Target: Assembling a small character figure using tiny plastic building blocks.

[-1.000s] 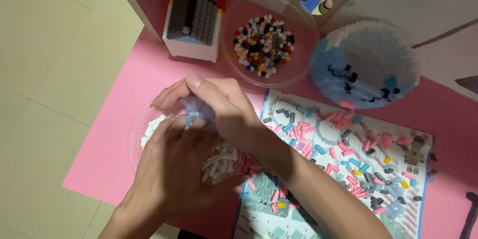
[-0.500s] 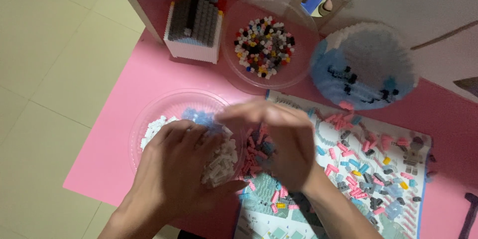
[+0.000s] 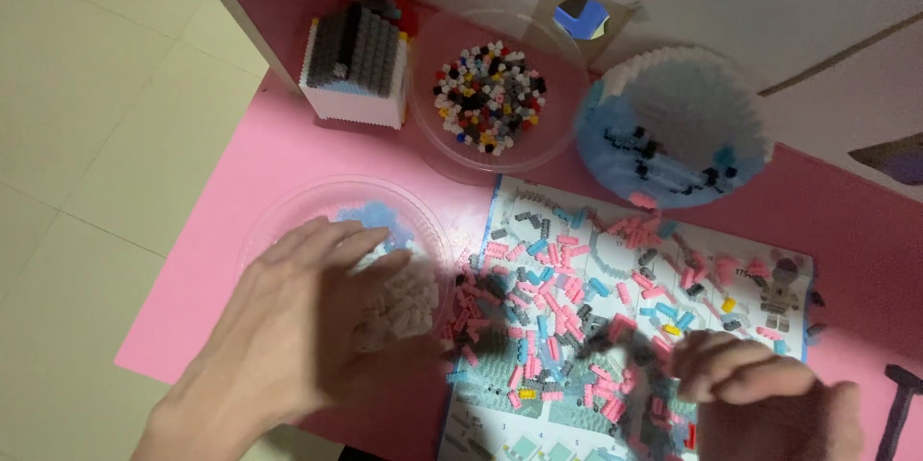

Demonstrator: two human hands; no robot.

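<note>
Head view: the left hand [image 3: 288, 326] lies flat, fingers spread, over a white brick piece [image 3: 399, 299] in the clear dish [image 3: 288, 206] on the pink desk [image 3: 250, 153] — the right hand [image 3: 760, 398], fingers curled together, rests on the brick-strewn instruction sheet [image 3: 750, 254].

The right hand [image 3: 760, 394], which a second ago met the left hand over the clear plate of pale bricks [image 3: 288, 216], now sits far from that plate, at the lower right of the instruction sheet [image 3: 538, 423], fingers curled over loose bricks. The left hand [image 3: 298, 326] now lies flatter across the plate, fingers spread.
</note>
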